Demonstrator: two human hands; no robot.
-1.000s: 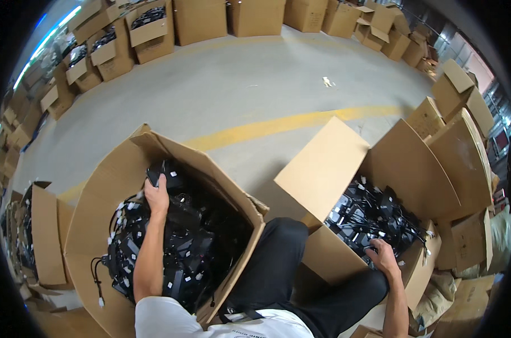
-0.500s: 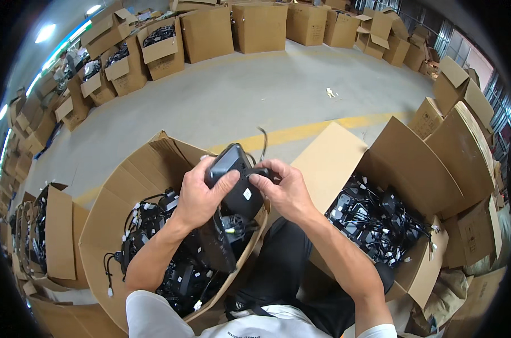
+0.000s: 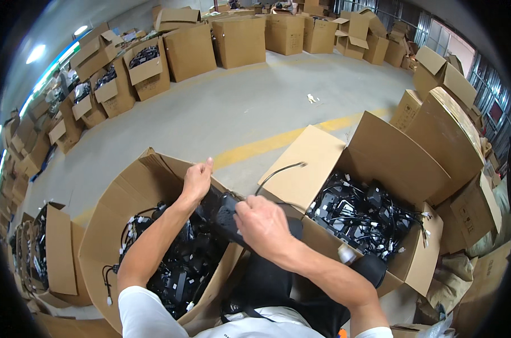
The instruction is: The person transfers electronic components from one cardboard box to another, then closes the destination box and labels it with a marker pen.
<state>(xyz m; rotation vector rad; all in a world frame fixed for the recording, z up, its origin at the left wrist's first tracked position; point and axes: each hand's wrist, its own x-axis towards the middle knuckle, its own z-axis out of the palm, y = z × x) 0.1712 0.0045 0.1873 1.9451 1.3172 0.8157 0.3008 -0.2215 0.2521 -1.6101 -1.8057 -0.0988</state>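
A black plastic device [image 3: 227, 215] is held tilted above the inner edge of the left carton. My right hand [image 3: 265, 226] is closed on its near right side. At its far left end is my left hand [image 3: 197, 181], fingers curled round it and thumb pointing up; the grip itself is partly hidden. From beside my right hand a black cable [image 3: 279, 173] curves up and to the right, over the flap of the right carton. Below my left forearm, the left carton [image 3: 113, 208] holds many black devices [image 3: 182, 281] with cables and white connectors.
To my right, an open carton [image 3: 399, 152] contains black devices [image 3: 362, 217] with tangled cables. A small white object [image 3: 346, 254] is beside my knee. Large cartons [image 3: 239, 42] line the far side beyond a yellow floor stripe [image 3: 261, 145]. More cartons stand at both sides.
The device has turned and dropped lower between my hands. My right hand has moved down and left; my left hand has shifted up, thumb raised. The view has swung slightly right.
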